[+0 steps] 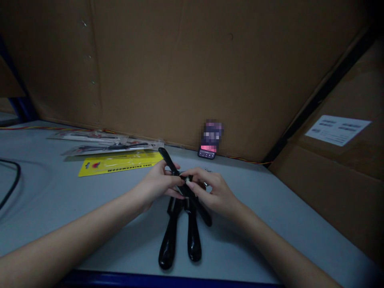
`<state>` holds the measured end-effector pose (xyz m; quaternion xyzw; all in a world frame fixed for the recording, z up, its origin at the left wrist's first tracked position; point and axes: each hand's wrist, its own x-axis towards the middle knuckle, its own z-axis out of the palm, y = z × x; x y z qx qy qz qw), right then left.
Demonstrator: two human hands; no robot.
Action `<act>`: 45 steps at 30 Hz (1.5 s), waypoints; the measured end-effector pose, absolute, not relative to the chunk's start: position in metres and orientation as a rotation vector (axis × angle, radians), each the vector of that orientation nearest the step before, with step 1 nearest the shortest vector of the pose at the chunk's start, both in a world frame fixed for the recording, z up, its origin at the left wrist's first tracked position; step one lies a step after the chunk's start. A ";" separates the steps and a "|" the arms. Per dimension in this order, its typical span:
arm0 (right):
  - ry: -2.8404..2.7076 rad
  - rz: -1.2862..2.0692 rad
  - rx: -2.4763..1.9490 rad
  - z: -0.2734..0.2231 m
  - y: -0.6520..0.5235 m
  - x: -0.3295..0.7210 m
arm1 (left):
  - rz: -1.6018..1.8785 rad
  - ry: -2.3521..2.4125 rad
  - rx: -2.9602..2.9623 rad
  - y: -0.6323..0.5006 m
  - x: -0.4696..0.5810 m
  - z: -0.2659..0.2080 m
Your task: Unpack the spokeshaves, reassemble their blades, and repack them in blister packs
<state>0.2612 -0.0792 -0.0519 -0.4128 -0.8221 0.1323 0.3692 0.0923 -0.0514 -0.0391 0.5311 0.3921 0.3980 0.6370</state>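
Observation:
My left hand (162, 180) grips a black two-handled spokeshave (204, 212) near its middle and tilts it above the table, one handle up to the left, the other down to the right. My right hand (211, 188) pinches a small pale metal piece, apparently a screw or knob, at the spokeshave's centre; the fingertips hide most of it. Beneath lie more black spokeshaves, with one glossy handle (168, 244) and another handle (194, 240) pointing toward me. Their far parts are covered by my hands. Small shiny metal parts (207, 184) show just behind my right fingers.
A yellow card (120, 163) reading "WOODWORKING TOOL" lies at the left, beside clear-wrapped packages (111, 148). A lit phone (210, 140) leans on the cardboard wall (156, 72) behind the grey table (90, 212). A black cable (16, 180) loops at far left; a labelled carton (339, 176) stands right.

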 end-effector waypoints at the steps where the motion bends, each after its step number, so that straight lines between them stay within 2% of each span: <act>1: -2.104 0.350 -1.054 -0.052 -0.079 0.262 | 0.907 0.903 1.214 -0.051 0.092 -0.039; 4: -2.076 0.320 -1.030 -0.051 -0.077 0.264 | 0.906 0.914 1.210 -0.051 0.091 -0.037; 16: -2.076 -0.203 -1.131 -0.050 -0.081 0.257 | 0.920 0.925 1.235 -0.052 0.092 -0.033; 25: -2.196 -0.077 -0.932 -0.047 -0.083 0.260 | 0.944 0.912 1.221 -0.049 0.090 -0.034; 35: -2.200 -0.215 -1.048 -0.043 -0.082 0.263 | 0.925 0.909 1.215 -0.046 0.091 -0.036; 45: -2.228 -0.094 -0.961 -0.042 -0.085 0.261 | 0.927 0.927 1.218 -0.048 0.090 -0.034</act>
